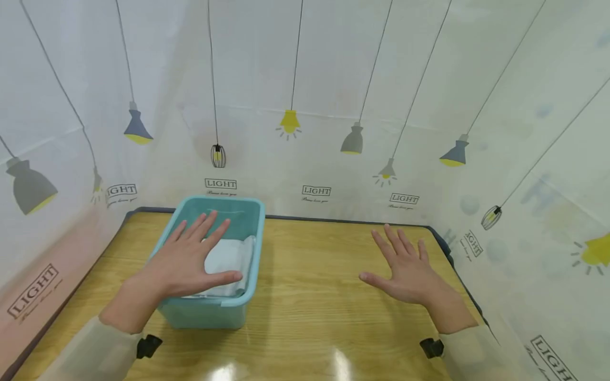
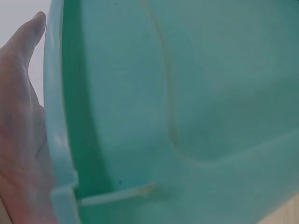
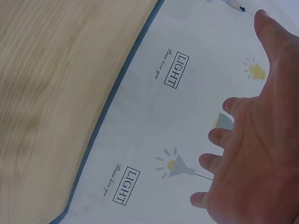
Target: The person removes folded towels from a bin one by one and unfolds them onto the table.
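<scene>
My left hand (image 1: 183,262) is spread flat, palm down, over the teal plastic bin (image 1: 261,233) in the head view, holding nothing. Inside the bin lies folded pale cloth (image 1: 226,259), partly hidden by that hand. The left wrist view is filled by the bin's outer wall (image 2: 126,93) and rim, with the left hand (image 2: 21,130) beyond the rim. On the other side, my right hand (image 1: 405,270) hovers over the wooden table with fingers and thumb spread. Its palm shows bare in the right wrist view, where the hand (image 3: 261,140) grips nothing.
The wooden table (image 1: 310,275) has a dark edge along its back and sides. White sheeting (image 1: 324,69) printed with hanging lamps and the word LIGHT encloses it at the back, left and right. Each sleeve has a small black device (image 1: 149,346) at the cuff.
</scene>
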Demonstrator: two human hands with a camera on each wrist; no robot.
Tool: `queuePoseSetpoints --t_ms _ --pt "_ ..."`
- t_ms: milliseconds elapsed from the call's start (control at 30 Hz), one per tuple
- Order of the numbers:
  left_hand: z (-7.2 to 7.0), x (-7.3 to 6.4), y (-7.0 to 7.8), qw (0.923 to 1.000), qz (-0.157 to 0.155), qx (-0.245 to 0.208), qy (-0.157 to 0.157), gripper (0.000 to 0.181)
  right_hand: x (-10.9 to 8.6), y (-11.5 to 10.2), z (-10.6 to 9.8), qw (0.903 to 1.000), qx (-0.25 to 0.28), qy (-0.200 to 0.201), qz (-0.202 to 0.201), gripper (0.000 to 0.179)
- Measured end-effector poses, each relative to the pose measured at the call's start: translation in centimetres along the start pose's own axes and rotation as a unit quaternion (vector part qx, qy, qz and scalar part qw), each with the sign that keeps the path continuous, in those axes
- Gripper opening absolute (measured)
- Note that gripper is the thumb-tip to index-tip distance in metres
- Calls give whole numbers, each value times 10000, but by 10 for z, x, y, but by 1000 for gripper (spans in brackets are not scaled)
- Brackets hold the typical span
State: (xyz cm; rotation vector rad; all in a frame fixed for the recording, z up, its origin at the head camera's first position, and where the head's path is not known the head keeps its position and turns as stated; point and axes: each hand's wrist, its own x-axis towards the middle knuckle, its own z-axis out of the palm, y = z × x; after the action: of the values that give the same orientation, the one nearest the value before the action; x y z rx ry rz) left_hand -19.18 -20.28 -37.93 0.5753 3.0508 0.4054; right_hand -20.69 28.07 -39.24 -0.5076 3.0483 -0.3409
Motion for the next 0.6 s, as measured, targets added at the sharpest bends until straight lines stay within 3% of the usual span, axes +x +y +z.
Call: queuePoseSetpoints --t_ms 167,333,433,600 --pt "-2 -5 -3 10000 25 -34 73 116 -2 -1 3 9998 -71 107 -145 101" --pt "-7 -14 -13 9984 123 -184 519 110 -2 -3 9 9981 21 439 -434 93" --pt "-12 -23 -22 9968 80 -265 756 110 -3 -5 12 9972 151 552 -484 90" --pt "-16 -47 -45 9955 -250 -413 813 115 -6 -7 16 9967 167 648 -470 88"
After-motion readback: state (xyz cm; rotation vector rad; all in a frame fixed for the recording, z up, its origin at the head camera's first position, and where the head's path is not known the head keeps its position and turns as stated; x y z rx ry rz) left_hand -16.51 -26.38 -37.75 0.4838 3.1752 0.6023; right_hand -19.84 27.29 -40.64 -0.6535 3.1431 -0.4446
